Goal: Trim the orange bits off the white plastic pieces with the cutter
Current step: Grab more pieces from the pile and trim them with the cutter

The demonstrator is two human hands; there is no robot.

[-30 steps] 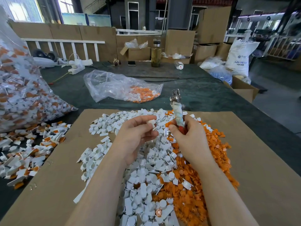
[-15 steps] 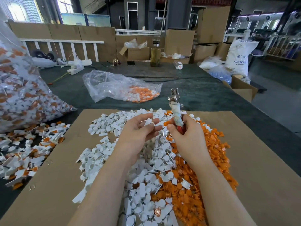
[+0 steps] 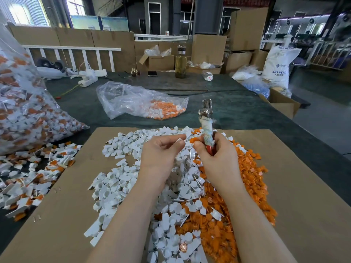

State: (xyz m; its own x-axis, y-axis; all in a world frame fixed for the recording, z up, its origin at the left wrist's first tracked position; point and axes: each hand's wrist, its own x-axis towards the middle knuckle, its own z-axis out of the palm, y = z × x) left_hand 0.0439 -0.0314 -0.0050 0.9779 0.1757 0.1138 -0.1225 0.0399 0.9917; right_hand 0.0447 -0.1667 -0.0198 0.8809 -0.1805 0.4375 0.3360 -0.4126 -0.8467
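Observation:
My right hand (image 3: pixel 214 156) grips the cutter (image 3: pixel 207 128) by its red handles, which are wrapped in cloth; its metal jaws point up and away from me. My left hand (image 3: pixel 161 154) pinches a small white plastic piece (image 3: pixel 179 140) between thumb and fingertips, just left of the cutter. An orange bit (image 3: pixel 193 140) shows at my right thumb tip. Below both hands lies a heap of white pieces (image 3: pixel 121 179) on the left and a heap of orange bits (image 3: pixel 247 183) on the right, all on a cardboard sheet (image 3: pixel 303 196).
A large clear bag of untrimmed white-and-orange pieces (image 3: pixel 24 111) stands at the left, with loose ones (image 3: pixel 28 179) spilled beside it. A flatter plastic bag with orange bits (image 3: pixel 144 105) lies beyond the cardboard. A bottle (image 3: pixel 180 63), phone and boxes sit at the table's far edge.
My left hand has shifted slightly and now shows the white piece at its fingertips, a little apart from the cutter. My right hand with the cutter has hardly moved.

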